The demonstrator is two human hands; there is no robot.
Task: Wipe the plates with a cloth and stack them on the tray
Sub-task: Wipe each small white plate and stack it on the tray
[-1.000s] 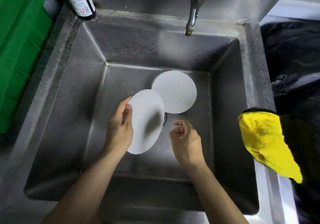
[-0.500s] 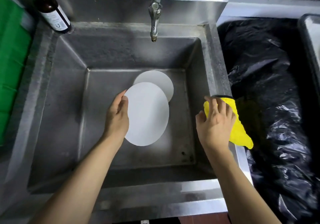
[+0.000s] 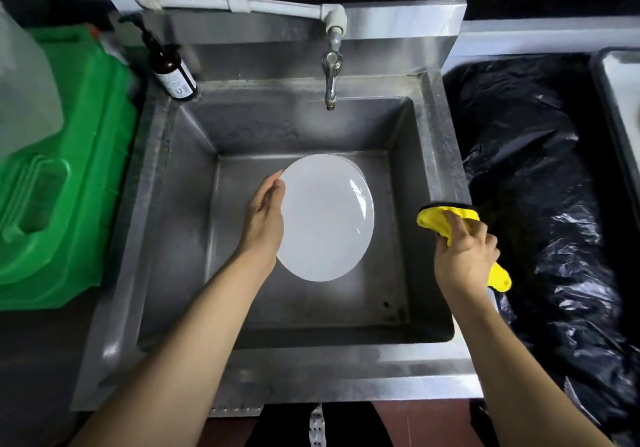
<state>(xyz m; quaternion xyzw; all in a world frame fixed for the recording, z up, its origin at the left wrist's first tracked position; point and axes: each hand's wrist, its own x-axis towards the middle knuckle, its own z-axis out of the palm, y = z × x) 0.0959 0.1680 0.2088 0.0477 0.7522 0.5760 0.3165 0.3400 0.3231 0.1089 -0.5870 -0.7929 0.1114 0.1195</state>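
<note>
white plate (image 3: 327, 218) is held tilted over the sink (image 3: 446, 155) basin, gripped at its left rim by the left hand (image 3: 263, 218), whose fingers are curled round the edge. yellow cloth (image 3: 433, 219) is bunched on the sink's right rim and clutched by the right hand (image 3: 464, 249), fingers curled over it. faucet (image 3: 331, 76) is seen at the back wall, beyond the plate. brown bottle (image 3: 171, 72) is stood at the back left corner. green container (image 3: 79, 176) is noted left of the sink, black bag (image 3: 540, 176) right of it.

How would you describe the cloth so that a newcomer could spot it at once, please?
Find the steel sink in the middle. At its right rim, next to the black plastic bag, the right hand grips the cloth. It is the only bright yellow thing, with a black edge.
</note>
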